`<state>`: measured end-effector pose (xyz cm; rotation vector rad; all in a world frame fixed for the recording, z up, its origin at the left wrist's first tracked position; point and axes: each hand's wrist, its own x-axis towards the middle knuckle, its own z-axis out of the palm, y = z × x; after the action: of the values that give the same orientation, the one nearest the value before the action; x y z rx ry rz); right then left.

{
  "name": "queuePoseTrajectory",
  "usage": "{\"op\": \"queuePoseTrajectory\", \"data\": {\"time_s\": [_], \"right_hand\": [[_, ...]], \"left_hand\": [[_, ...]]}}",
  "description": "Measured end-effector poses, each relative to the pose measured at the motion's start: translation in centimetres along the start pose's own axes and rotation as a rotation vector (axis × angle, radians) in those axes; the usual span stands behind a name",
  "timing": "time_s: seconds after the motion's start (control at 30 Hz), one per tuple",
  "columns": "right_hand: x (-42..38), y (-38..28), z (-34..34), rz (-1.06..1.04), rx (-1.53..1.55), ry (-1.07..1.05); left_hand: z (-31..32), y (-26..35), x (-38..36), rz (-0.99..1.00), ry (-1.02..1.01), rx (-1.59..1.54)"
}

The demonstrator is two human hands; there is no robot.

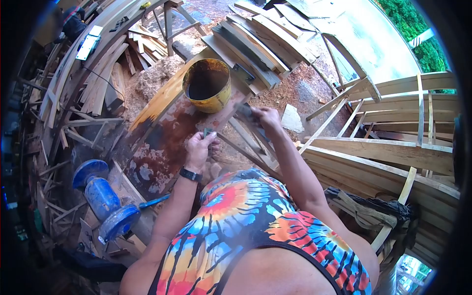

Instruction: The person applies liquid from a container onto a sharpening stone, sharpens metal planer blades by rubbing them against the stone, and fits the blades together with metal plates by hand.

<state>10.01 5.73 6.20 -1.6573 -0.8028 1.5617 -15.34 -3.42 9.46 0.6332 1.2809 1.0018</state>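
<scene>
My left hand point(197, 149), with a dark band on its wrist, is closed with a small greenish piece point(208, 132) pinched at the fingertips. To its right, my right hand point(267, 119) is closed on a dark, blurred flat object point(244, 110) whose exact kind I cannot make out. Just beyond both hands stands a yellow bucket point(223, 96), upright, stained and dark inside. It rests on a reddish-brown stained bench top point(164, 142) with pale patches. A yellow-orange streaked board point(160, 105) runs along the bench's far left side.
Stacked planks point(255, 46) lie beyond the bucket. At left is a blue flanged cylinder point(102, 195); sawdust point(157, 77) and loose timber lie behind it. A curved wooden frame of long boards point(373, 152) fills the right side. A person's dark clothing point(73, 24) shows at the far left.
</scene>
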Motion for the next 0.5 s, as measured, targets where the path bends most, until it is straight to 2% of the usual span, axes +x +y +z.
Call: {"op": "queuePoseTrajectory", "data": {"time_s": [0.1,0.2,0.3,0.43,0.47,0.5], "right_hand": [[4.0,0.2,2.5,-0.027,0.174,0.092],[6.9,0.6,4.2,-0.085,0.114,0.178],[7.9,0.7,4.4,-0.106,0.109,0.167],[6.1,2.3,0.3,-0.375,-0.622,0.365],[5.8,3.7,-1.1,-0.376,-0.665,0.271],[4.9,4.4,-1.4,-0.347,-0.838,0.235]], "left_hand": [[-0.3,-0.3,-0.1,-0.006,-0.03,0.004],[-0.4,-0.6,-0.2,-0.015,-0.047,-0.009],[-0.4,-1.0,-0.6,-0.029,-0.038,-0.037],[-0.4,-1.4,-1.2,-0.023,-0.017,-0.095],[-0.7,-2.0,-1.2,-0.021,-0.03,-0.141],[-0.7,-2.1,-1.4,-0.02,-0.006,-0.101]]}}
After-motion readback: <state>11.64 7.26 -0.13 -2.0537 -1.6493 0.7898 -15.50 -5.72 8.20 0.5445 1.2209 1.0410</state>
